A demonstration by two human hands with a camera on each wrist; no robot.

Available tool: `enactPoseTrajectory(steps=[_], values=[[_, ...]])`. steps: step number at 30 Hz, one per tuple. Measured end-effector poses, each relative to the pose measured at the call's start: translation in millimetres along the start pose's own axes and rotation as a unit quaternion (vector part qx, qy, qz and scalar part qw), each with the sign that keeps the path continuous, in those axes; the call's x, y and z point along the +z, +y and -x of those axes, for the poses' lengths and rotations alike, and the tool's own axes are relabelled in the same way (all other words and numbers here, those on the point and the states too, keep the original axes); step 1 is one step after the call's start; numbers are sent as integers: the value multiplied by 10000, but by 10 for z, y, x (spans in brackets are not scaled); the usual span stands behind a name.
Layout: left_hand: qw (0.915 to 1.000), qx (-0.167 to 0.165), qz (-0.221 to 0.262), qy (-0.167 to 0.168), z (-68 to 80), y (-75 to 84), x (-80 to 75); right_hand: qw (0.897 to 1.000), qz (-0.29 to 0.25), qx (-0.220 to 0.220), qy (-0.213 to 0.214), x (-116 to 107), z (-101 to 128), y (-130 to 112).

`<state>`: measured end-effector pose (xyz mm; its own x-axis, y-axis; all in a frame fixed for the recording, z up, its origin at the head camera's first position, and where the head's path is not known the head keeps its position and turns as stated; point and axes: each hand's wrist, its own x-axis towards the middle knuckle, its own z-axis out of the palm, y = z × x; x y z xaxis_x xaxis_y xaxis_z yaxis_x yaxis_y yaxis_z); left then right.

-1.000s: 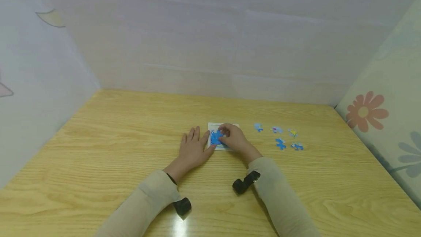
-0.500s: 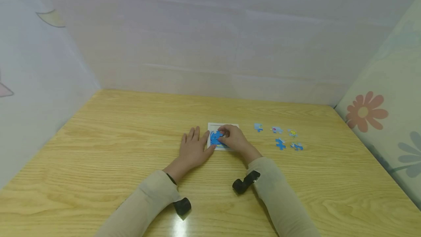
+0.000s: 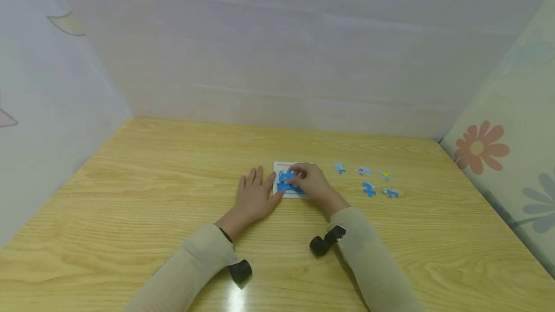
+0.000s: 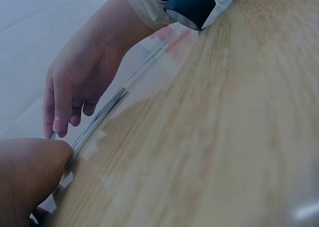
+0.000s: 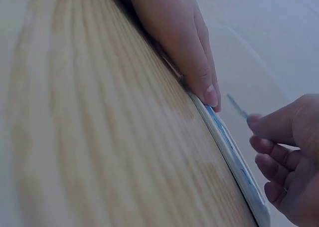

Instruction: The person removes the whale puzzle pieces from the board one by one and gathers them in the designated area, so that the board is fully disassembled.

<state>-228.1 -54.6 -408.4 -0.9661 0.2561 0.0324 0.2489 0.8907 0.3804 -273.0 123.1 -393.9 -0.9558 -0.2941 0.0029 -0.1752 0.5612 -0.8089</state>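
Note:
A small jigsaw puzzle board (image 3: 281,163) with a pale rim lies flat on the wooden table, a blue picture showing in its lower part. My right hand (image 3: 315,182) is over it and pinches a blue puzzle piece (image 3: 286,176) between thumb and fingers. In the right wrist view that puzzle piece (image 5: 237,106) appears edge-on, lifted clear of the board (image 5: 232,154). My left hand (image 3: 255,197) rests with straight, spread fingers on the table, its thumb and forefinger along the board's left side. Part of the board is hidden under my right hand.
Several loose puzzle pieces lie right of the board, among them a blue one (image 3: 369,189), one with a yellow sun (image 3: 385,174) and a pale one (image 3: 340,167). A pale wall (image 3: 277,61) stands behind the table (image 3: 173,167), and a flower-printed one at the right.
The right hand has lifted the blue puzzle piece off the board and drawn back slightly to the right, uncovering more of the lower picture. The left hand has stayed in place.

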Motion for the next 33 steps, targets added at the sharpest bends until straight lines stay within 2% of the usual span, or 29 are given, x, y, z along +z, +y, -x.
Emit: enactPoseTrajectory(steps=[5,11,17,33], values=[[10000,-8,11,-2,-4,7,2,9996,-111,-215,-109,-128,54,-14],[10000,-15,21,-22,-19,8,14,9986,149,-479,-146,-387,157,57],[10000,-51,67,46,-36,-3,28,9969,337,-693,146,-593,260,160],[10000,-21,84,21,-25,-11,34,9978,337,-195,539,-1011,481,539]])
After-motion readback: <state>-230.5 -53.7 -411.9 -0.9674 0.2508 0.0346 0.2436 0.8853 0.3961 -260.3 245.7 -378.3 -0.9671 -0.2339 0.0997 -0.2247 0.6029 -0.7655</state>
